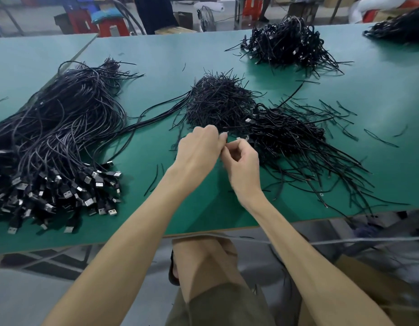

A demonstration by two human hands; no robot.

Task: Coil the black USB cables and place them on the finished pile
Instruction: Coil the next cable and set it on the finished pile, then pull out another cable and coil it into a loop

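Meeting over the middle of the green table (156,55), the left hand (199,149) and the right hand (242,165) have their fingers curled and their fingertips drawn close together; whether they pinch a cable or a tie between them cannot be told. At the left of the frame lies a long bundle of uncoiled black USB cables (62,118), with its silver-tipped USB plugs (86,191) heaped towards the near edge. Just beyond the hands sits a mound of short black ties (217,100), and touching its right side is a pile of coiled cables (286,135), loose ends fanning out to the lower right. Another tangled cable heap (286,41) rests in the upper right, well apart, and a further one (401,27) is at the far right corner. A second green tabletop (27,57) adjoins at the upper left. Behind the table, red stools (112,27) and a floor fan (206,18) stand on a grey floor
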